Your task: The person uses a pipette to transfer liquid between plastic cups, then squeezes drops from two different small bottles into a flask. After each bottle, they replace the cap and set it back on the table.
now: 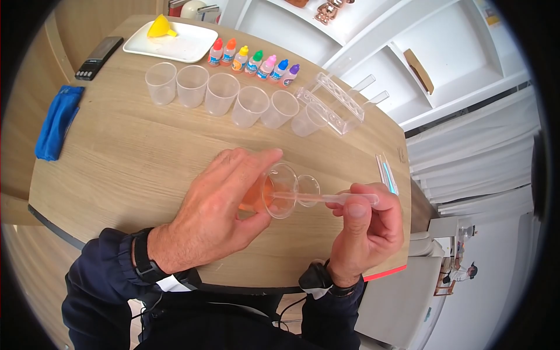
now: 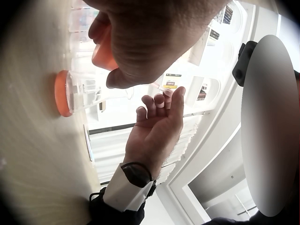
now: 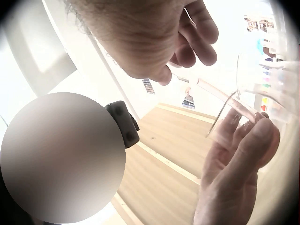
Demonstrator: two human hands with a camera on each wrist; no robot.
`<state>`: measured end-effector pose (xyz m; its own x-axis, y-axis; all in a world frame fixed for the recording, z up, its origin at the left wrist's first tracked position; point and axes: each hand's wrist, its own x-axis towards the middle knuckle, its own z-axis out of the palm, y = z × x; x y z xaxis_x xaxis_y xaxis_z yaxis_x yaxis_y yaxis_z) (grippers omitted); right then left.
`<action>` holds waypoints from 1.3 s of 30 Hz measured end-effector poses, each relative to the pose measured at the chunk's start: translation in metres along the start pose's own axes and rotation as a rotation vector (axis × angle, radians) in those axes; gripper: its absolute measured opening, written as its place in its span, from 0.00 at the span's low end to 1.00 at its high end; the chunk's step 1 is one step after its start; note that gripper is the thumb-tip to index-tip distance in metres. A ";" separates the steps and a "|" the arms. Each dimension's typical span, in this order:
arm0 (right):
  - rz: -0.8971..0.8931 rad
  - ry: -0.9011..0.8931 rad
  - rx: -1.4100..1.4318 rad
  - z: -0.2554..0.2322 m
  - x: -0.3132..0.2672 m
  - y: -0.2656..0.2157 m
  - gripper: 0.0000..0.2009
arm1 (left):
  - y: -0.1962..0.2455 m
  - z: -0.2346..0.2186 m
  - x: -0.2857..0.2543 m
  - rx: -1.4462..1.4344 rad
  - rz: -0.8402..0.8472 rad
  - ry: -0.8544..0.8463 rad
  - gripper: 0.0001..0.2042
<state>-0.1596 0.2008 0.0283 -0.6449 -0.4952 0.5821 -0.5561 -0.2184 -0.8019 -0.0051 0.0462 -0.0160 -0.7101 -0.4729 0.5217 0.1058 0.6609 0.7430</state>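
Observation:
Over the middle of the table my left hand (image 1: 210,204) grips a clear plastic cup (image 1: 287,172) tilted toward the right, with orange liquid (image 2: 104,55) inside. My right hand (image 1: 367,227) pinches a clear plastic dropper (image 1: 335,199) between thumb and fingers. The dropper lies nearly level, its thin end reaching into the mouth of the cup. Just right of the cup stands a conical flask (image 1: 309,185), partly covered by cup and dropper in the head view. In the left wrist view the flask is upright on the table, with orange liquid (image 2: 62,93) in its base.
Several clear cups (image 1: 221,96) stand in a row behind the hands. Beyond them are small colour bottles (image 1: 256,63), a white tray (image 1: 198,49) with a yellow funnel (image 1: 160,26), and a clear tube rack (image 1: 335,105). A black scale (image 1: 99,58) and blue cloth (image 1: 58,122) lie left.

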 end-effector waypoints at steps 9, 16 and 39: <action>-0.089 0.232 0.065 -0.019 0.016 -0.003 0.18 | -0.001 -0.001 0.000 0.005 0.006 -0.001 0.39; -0.066 0.311 -0.135 -0.033 0.024 0.000 0.18 | -0.002 0.001 0.000 0.000 0.012 0.006 0.39; -0.179 0.213 0.054 -0.020 0.009 -0.004 0.12 | -0.001 -0.001 0.001 0.015 -0.009 -0.001 0.38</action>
<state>-0.1740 0.2140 0.0399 -0.6379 -0.2577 0.7257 -0.6459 -0.3342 -0.6864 -0.0053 0.0449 -0.0162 -0.7116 -0.4781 0.5148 0.0892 0.6654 0.7412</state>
